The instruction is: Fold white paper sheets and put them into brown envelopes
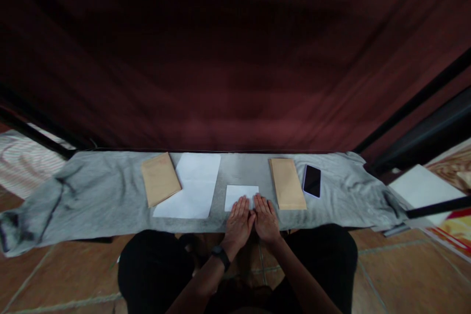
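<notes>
A small white sheet of paper (235, 192), perhaps folded, lies on the grey cloth in front of me. My left hand (239, 220), with a dark band on its wrist, rests flat over the paper's lower edge. Beside it, my right hand (265, 218) lies flat at the paper's lower right corner. Both hands have their fingers stretched out and hold nothing. To the left is a larger white sheet with creases (196, 181), partly covered by brown envelopes (160, 180). More brown paper, like a stack of envelopes (289, 184), lies right of my hands.
A phone (312, 181) with a dark screen lies right of the brown stack. The grey cloth (106, 186) covers a narrow bench. Behind it hangs a dark red panel (235, 108) with black bars at the sides. My knees are close to the front edge.
</notes>
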### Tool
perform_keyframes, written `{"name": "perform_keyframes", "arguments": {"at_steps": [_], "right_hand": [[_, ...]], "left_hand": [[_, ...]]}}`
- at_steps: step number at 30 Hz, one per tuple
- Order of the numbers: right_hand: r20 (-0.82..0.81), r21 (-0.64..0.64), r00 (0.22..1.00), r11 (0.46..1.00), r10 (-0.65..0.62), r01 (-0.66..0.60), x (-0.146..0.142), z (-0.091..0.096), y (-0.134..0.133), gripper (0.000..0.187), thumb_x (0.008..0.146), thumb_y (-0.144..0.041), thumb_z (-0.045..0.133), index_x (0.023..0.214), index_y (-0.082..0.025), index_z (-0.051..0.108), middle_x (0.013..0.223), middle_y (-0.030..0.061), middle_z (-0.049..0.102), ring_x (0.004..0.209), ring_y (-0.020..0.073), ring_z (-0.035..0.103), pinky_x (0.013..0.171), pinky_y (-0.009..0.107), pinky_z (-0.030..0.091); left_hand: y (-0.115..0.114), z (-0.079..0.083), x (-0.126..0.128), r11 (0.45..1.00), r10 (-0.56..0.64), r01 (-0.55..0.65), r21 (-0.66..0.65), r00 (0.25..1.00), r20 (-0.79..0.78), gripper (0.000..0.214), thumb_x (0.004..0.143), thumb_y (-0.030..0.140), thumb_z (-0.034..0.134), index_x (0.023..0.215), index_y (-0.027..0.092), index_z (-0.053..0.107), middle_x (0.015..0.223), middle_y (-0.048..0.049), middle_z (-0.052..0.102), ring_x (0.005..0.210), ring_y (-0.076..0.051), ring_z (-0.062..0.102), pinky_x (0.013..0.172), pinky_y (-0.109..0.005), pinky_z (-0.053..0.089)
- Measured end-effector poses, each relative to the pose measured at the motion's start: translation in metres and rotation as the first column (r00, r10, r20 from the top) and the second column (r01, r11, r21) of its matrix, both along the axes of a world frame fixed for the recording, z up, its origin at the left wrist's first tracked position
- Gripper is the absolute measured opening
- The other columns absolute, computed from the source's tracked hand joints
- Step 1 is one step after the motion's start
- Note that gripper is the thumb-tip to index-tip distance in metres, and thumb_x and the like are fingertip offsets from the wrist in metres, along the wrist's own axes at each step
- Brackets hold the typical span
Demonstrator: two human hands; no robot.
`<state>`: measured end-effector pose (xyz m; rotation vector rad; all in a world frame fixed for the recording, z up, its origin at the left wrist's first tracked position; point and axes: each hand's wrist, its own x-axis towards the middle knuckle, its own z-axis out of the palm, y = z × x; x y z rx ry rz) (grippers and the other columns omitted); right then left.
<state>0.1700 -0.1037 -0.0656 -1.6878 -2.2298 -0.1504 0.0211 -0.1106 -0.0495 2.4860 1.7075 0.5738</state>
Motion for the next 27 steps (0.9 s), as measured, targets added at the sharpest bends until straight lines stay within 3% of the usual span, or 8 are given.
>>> {"name": "perform_keyframes", "arguments": {"at_steps": [9,13,17,20,27], "right_hand": [[-0.033,0.019,0.999,1.000,0.004,-0.004,0.001,-0.001,0.001,0.057,0.103,-0.028,0.037,0.159,-0.017,0.027,0.154,0.0103,0.047,0.140,0.0253,0.045,0.118,0.045,0.025],[-0.028,0.022,1.000,1.000,0.003,-0.003,0.001,0.000,0.001,0.057,0.102,-0.026,0.037,0.158,-0.017,0.029,0.154,0.0101,0.047,0.140,0.0249,0.044,0.119,0.044,0.025],[-0.005,0.001,1.000,1.000,0.014,-0.014,0.001,-0.002,0.000,0.058,0.098,-0.019,0.037,0.156,-0.016,0.035,0.156,0.0100,0.045,0.143,0.0249,0.040,0.119,0.044,0.024],[0.004,0.014,0.999,0.999,0.032,-0.032,0.002,-0.003,-0.002,0.058,0.095,-0.016,0.038,0.153,-0.014,0.040,0.156,0.0114,0.045,0.144,0.0254,0.039,0.119,0.045,0.024],[-0.023,0.058,0.999,0.998,0.034,-0.032,0.001,0.002,0.000,0.050,0.100,-0.023,0.037,0.149,-0.014,0.047,0.150,0.0112,0.052,0.142,0.0260,0.042,0.119,0.045,0.024]], "left_hand": [[-0.013,0.002,-0.051,0.989,0.143,-0.141,0.037,0.988,-0.055,0.060,0.101,0.035,0.036,0.154,0.009,0.031,0.158,-0.0182,0.039,0.149,-0.028,0.032,0.120,-0.049,0.033],[-0.007,0.002,-0.033,0.986,0.158,-0.157,0.050,0.987,-0.026,0.059,0.101,0.032,0.034,0.155,0.010,0.030,0.158,-0.0172,0.040,0.149,-0.027,0.031,0.121,-0.051,0.032],[0.019,0.004,0.008,1.000,-0.018,0.018,0.001,1.000,0.009,0.055,0.102,0.031,0.031,0.154,0.011,0.033,0.158,-0.0135,0.042,0.148,-0.023,0.034,0.122,-0.047,0.032],[0.039,0.006,0.026,0.996,-0.077,0.078,-0.042,0.997,0.016,0.054,0.104,0.033,0.028,0.153,0.012,0.035,0.156,-0.0129,0.044,0.148,-0.022,0.036,0.122,-0.047,0.032],[0.056,0.002,0.005,0.999,-0.039,0.038,-0.010,0.999,-0.027,0.056,0.103,0.036,0.033,0.154,0.012,0.034,0.159,-0.0134,0.039,0.150,-0.023,0.029,0.123,-0.047,0.029]]}}
